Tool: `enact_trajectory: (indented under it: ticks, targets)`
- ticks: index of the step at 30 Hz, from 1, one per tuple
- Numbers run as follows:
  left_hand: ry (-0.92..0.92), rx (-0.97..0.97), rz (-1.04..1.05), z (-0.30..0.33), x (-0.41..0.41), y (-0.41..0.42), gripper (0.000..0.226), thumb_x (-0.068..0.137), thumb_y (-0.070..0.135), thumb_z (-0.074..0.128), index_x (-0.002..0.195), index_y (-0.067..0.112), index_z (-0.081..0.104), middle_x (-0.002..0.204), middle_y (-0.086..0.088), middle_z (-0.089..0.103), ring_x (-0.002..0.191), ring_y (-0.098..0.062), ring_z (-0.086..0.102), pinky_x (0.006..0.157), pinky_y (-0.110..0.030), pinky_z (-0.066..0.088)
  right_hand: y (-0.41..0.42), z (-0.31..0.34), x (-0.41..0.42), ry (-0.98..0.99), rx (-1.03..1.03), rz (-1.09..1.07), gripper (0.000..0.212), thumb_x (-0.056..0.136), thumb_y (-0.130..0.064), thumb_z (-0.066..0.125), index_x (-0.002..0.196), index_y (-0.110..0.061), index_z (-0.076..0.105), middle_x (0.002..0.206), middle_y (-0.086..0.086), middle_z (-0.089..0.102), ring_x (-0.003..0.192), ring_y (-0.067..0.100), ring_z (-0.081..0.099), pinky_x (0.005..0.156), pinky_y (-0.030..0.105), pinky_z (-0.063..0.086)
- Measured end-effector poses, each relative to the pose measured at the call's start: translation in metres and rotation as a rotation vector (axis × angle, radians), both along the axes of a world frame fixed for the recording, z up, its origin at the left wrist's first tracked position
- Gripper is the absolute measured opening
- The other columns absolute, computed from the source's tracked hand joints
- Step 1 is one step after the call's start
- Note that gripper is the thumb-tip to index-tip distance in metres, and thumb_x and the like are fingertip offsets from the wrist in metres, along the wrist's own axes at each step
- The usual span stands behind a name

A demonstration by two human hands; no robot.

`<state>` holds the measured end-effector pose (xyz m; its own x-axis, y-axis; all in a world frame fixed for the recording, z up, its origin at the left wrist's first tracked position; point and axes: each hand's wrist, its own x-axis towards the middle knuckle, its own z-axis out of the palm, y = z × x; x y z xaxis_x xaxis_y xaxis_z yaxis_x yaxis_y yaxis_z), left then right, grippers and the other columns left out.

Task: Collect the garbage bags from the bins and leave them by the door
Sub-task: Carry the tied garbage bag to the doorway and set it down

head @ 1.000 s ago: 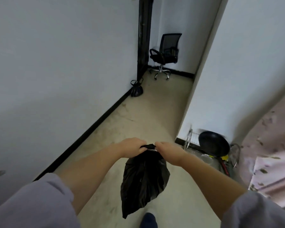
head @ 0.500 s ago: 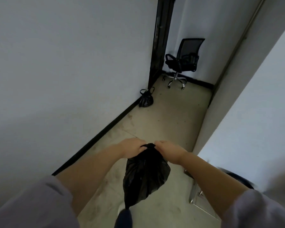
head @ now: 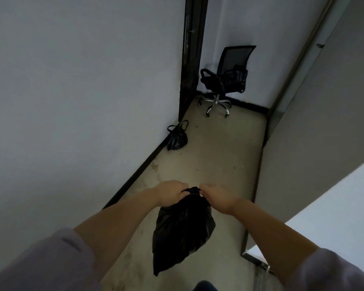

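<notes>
Black garbage bag (head: 182,234) hangs from my two hands (head: 170,193) (head: 215,198) — neck bunched between them, body sagging, off the floor. Second black bag (head: 177,137) — tied, handles up — sits on the floor against the wall by the dark door frame (head: 190,59).
</notes>
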<state>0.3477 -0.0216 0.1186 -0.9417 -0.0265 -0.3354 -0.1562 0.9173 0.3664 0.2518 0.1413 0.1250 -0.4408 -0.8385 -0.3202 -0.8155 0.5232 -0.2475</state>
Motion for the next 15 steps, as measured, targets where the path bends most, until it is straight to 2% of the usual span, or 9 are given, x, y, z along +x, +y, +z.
enact_trajectory:
  ticks: [5, 9, 11, 15]
  targets:
    - [0.002, 0.047, 0.048, -0.016, -0.092, -0.050, 0.035, 0.102, 0.028, 0.034, 0.098, 0.000, 0.053, 0.103, -0.022, 0.062, 0.095, -0.033, 0.058, 0.079, -0.038, 0.044, -0.050, -0.009, -0.095, -0.017, -0.006, 0.034, 0.030, 0.103, -0.023, 0.029, 0.106, -0.001, 0.048, 0.107, 0.021, 0.057, 0.081, 0.023, 0.047, 0.069, 0.032, 0.032]
    - [-0.035, 0.068, 0.096, -0.022, -0.167, -0.081, 0.036, 0.103, 0.028, 0.033, 0.099, -0.001, 0.055, 0.104, -0.021, 0.062, 0.086, -0.025, 0.055, 0.071, -0.030, 0.037, -0.083, -0.015, -0.174, -0.039, 0.005, 0.054, 0.033, 0.103, -0.024, 0.030, 0.112, 0.001, 0.050, 0.110, 0.021, 0.059, 0.097, 0.034, 0.057, 0.080, 0.039, 0.044]
    - [-0.032, 0.071, 0.123, -0.019, -0.201, -0.095, 0.036, 0.103, 0.028, 0.032, 0.099, 0.000, 0.055, 0.104, -0.020, 0.063, 0.088, -0.026, 0.056, 0.071, -0.030, 0.037, -0.100, -0.015, -0.213, -0.045, 0.014, 0.083, 0.034, 0.103, -0.023, 0.031, 0.114, 0.001, 0.051, 0.112, 0.021, 0.059, 0.099, 0.035, 0.058, 0.083, 0.040, 0.045]
    - [-0.006, 0.109, 0.185, -0.019, -0.253, -0.124, 0.033, 0.102, 0.026, 0.033, 0.096, 0.000, 0.053, 0.103, -0.022, 0.062, 0.096, -0.033, 0.058, 0.077, -0.034, 0.042, -0.140, -0.015, -0.277, -0.039, 0.013, 0.138, 0.034, 0.103, -0.022, 0.031, 0.114, 0.002, 0.051, 0.111, 0.021, 0.060, 0.097, 0.033, 0.058, 0.077, 0.035, 0.041]
